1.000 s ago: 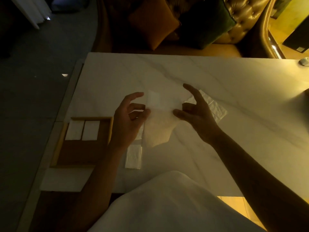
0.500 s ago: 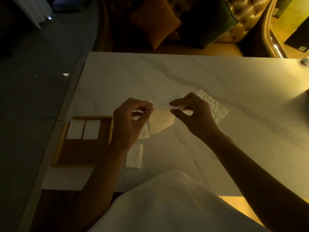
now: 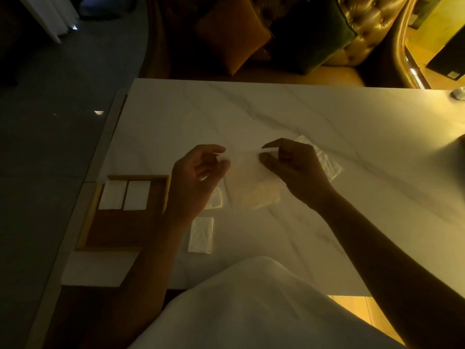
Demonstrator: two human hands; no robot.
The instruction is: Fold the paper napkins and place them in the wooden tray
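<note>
Paper napkin (image 3: 254,190), thin, translucent, pinched between hands (image 3: 251,170).

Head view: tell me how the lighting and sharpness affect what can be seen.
Head view: dim, warm yellow light from the right; both hands are dark silhouettes; the held napkin is faint and motion-blurred; the tray sits in shadow; table edges bow from the wide lens.

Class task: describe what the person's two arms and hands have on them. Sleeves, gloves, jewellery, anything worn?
Both forearms are bare from wrist to elbow, with no sleeve in view. The left hand and right hand wear no gloves. No ring, watch or bracelet shows, though the light is dim. A white garment covers the body below.
</note>
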